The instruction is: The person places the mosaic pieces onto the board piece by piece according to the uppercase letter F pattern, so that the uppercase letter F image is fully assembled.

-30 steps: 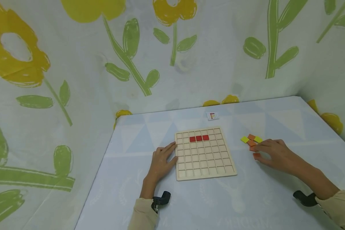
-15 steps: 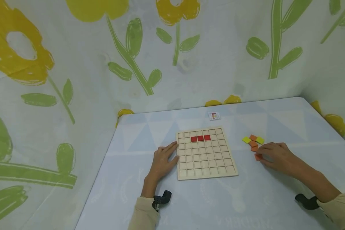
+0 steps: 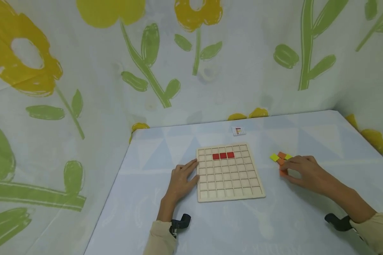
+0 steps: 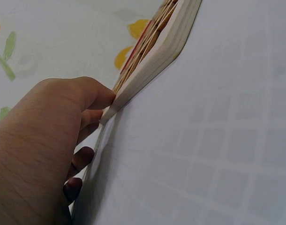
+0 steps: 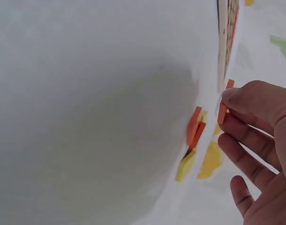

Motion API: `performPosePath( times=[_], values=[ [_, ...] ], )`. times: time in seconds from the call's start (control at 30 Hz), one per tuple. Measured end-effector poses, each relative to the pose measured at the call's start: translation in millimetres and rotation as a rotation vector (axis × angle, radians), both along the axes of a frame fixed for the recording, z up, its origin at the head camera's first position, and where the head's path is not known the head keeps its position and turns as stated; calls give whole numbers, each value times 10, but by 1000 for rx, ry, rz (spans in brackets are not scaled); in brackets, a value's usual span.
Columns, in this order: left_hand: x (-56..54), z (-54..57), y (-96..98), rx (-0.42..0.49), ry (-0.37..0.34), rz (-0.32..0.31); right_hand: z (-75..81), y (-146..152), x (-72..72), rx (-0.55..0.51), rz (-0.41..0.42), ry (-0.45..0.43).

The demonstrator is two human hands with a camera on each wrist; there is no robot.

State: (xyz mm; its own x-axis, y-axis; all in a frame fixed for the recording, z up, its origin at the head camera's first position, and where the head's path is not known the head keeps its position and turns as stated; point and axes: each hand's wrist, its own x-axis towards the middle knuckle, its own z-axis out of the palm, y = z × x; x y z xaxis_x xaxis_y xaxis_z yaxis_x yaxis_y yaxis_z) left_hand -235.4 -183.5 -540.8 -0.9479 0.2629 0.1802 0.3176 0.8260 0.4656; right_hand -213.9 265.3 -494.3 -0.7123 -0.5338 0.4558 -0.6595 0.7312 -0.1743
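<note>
A square wooden grid board (image 3: 229, 177) lies on the table, with three red tiles (image 3: 223, 155) side by side in one of its upper rows. My left hand (image 3: 180, 180) rests at the board's left edge, its thumb and fingertips touching the rim. To the right of the board, my right hand (image 3: 304, 171) pinches an orange tile (image 5: 222, 112) between thumb and fingers, raised off the table in the right wrist view. Beyond those fingertips lie loose orange tiles (image 3: 281, 155) and yellow tiles (image 3: 274, 157), partly covered by the hand.
A small card (image 3: 238, 131) printed with a coloured grid pattern lies behind the board. The pale patterned table (image 3: 146, 202) meets a flower-printed cloth wall (image 3: 236, 81) at the back and sides. Black camera mounts sit on both wrists.
My right thumb and fingers have closed on the nearest orange tile and lifted it, shifting slightly left. My left hand keeps its place at the board. The head view has shifted a little.
</note>
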Motion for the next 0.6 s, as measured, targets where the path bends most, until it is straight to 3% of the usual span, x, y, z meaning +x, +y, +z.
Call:
performPosePath(
  times=[0.33,0.47,0.6],
  values=[
    [16,-11,-6,-3,22,-3,147,-221,-108,-51,63,-18],
    [35,-5,3,0,20,-3,187,-314,-156,-38,54,-57],
    [41,16,3,-5,30,4,233,-417,-208,-18,58,-31]
  ],
)
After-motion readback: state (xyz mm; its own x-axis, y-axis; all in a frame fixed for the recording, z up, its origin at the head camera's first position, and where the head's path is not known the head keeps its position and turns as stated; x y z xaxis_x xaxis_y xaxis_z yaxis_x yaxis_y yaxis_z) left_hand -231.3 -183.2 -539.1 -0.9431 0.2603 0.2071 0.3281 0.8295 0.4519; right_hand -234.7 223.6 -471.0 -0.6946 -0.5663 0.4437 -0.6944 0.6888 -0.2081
